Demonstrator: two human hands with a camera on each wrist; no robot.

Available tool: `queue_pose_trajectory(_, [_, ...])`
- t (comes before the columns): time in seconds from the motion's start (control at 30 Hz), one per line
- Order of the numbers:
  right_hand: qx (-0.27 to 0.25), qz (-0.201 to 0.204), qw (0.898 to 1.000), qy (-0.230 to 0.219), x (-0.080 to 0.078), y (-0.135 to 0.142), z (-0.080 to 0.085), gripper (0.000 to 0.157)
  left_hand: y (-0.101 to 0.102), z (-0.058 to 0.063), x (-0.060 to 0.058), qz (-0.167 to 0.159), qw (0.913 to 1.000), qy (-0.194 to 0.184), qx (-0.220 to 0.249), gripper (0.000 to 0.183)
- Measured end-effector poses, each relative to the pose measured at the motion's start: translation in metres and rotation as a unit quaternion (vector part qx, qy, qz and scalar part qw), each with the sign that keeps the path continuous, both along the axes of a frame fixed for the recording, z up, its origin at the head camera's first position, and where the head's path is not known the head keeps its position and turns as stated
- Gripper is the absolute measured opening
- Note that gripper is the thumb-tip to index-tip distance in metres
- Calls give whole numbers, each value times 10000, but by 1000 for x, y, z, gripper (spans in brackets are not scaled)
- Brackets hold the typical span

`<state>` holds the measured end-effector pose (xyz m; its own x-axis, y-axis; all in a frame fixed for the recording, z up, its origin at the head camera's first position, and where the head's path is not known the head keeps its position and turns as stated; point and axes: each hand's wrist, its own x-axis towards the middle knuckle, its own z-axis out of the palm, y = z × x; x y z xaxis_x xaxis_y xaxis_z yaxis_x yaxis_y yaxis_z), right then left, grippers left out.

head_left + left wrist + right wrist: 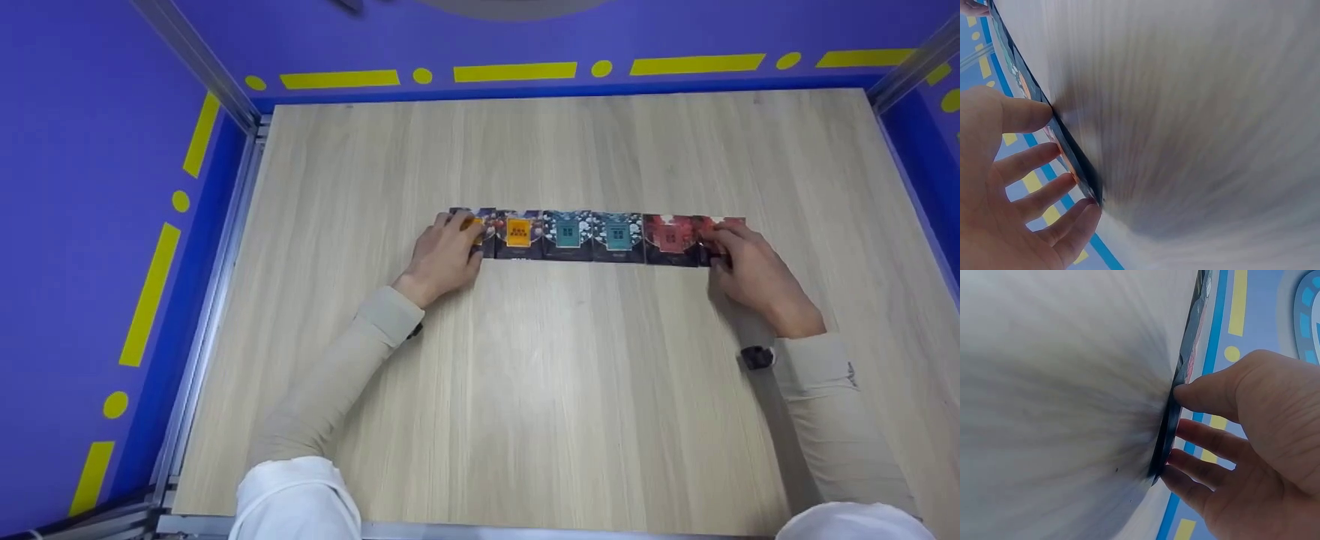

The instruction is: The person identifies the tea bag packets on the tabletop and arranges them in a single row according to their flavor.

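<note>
A row of flat, square printed packets lies side by side across the table: two with orange labels (pixel 518 233), two with teal labels (pixel 568 234), two with red labels (pixel 672 236). My left hand (pixel 444 256) rests on the leftmost orange-labelled packet (pixel 1079 160), thumb at its near edge and spread fingers over its top and outer end. At the other end, my right hand (pixel 759 274) touches the last red-labelled packet (pixel 1167 433), with the thumb at the near edge and fingertips on top. Fingers partly cover both end packets.
The wood-grain table (pixel 525 390) has a metal frame edge (pixel 214 300) at the left. Blue walls (pixel 97 135) with yellow dashes and dots enclose the left, back and right. A dark wrist device (pixel 757 358) shows under the right sleeve.
</note>
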<state>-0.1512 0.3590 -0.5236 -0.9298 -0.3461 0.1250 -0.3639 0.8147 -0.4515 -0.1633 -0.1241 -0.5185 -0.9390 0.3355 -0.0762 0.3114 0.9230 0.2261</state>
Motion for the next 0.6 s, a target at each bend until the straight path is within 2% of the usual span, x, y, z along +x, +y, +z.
queue_pose_trajectory(0.33, [42,-127,9992,-367,-2,-3,7,40,-3,5,1,88,9999,-29,95,48])
queue_pose_trajectory(0.6, [37,-156,9994,-291,-6,-7,15,31,-15,16,-4,156,9991,216,329,49])
